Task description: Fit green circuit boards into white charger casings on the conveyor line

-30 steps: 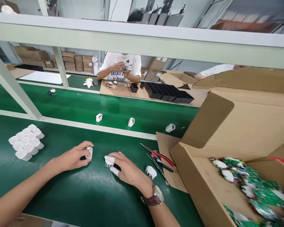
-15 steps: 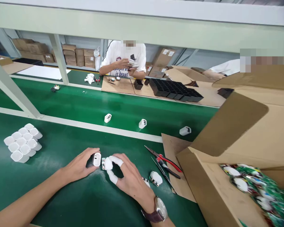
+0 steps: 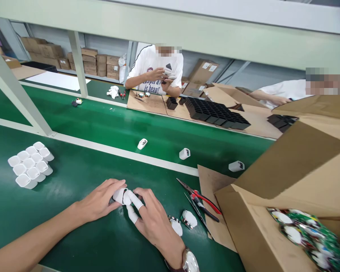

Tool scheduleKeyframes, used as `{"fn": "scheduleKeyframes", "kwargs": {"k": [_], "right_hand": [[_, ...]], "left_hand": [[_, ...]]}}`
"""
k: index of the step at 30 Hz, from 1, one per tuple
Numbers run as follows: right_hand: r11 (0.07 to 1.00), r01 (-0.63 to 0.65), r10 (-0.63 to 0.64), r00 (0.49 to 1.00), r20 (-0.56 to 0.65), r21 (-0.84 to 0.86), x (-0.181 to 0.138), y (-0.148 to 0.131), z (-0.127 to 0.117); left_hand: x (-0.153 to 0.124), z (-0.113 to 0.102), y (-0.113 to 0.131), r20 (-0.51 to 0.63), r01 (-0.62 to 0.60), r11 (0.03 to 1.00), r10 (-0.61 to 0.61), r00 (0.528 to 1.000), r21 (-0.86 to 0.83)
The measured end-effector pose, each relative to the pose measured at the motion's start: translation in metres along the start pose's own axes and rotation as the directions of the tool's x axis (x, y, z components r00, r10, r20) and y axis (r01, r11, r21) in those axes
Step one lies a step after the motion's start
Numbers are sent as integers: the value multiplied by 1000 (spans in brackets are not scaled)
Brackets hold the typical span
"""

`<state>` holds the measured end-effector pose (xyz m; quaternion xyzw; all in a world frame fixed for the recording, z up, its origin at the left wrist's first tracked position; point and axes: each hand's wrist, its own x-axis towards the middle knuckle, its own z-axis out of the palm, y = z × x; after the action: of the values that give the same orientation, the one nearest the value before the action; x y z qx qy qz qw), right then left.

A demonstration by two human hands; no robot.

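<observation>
My left hand (image 3: 100,200) and my right hand (image 3: 153,219) meet on the green mat, both closed round a small white charger shell (image 3: 119,195). White finger cots cover the right thumb and forefinger, which press against the shell's end. Whatever the right fingers push into it is hidden. Two white-and-green circuit parts (image 3: 184,223) lie just right of my right hand. A cluster of several empty white shells (image 3: 30,164) stands at the left.
Red-handled pliers (image 3: 202,200) lie by a cardboard sheet. A big open carton (image 3: 272,211) of green circuit boards fills the right. Three white chargers (image 3: 184,153) ride the belt beyond. Two other people work opposite, with black trays (image 3: 215,113) before them.
My hands have come together: the right fingers now press against the shell that the left hand holds. The three chargers on the belt have moved to the right.
</observation>
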<state>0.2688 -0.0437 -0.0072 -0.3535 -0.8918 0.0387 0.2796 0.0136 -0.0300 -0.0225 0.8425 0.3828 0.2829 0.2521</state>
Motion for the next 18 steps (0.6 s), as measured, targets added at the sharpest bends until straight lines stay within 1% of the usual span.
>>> {"fn": "scheduleKeyframes", "kwargs": {"k": [4, 9, 11, 13, 15, 17, 18], "right_hand": [[1000, -6, 5, 999, 37, 28, -2, 0, 0], [992, -1, 0, 1000, 11, 125, 6, -4, -2], [993, 9, -15, 999, 48, 116, 11, -8, -2], [994, 0, -9, 997, 82, 107, 13, -10, 1], [991, -27, 18, 997, 71, 130, 13, -9, 5], [987, -57, 53, 998, 32, 148, 10, -5, 9], [988, -68, 67, 998, 8, 142, 8, -3, 10]], "left_hand": [[0, 0, 1, 21, 21, 999, -20, 1000, -34], [-1, 0, 0, 112, 119, 983, -103, 988, -141], [-2, 1, -1, 140, 149, 971, -124, 982, -186], [-2, 2, -1, 138, 152, 964, -124, 983, -220], [-2, 2, -1, 84, 83, 978, -68, 994, -189], [-2, 1, 0, -1, -46, 998, 46, 999, -46], [-1, 0, 1, -35, -114, 993, 115, 993, 41]]}}
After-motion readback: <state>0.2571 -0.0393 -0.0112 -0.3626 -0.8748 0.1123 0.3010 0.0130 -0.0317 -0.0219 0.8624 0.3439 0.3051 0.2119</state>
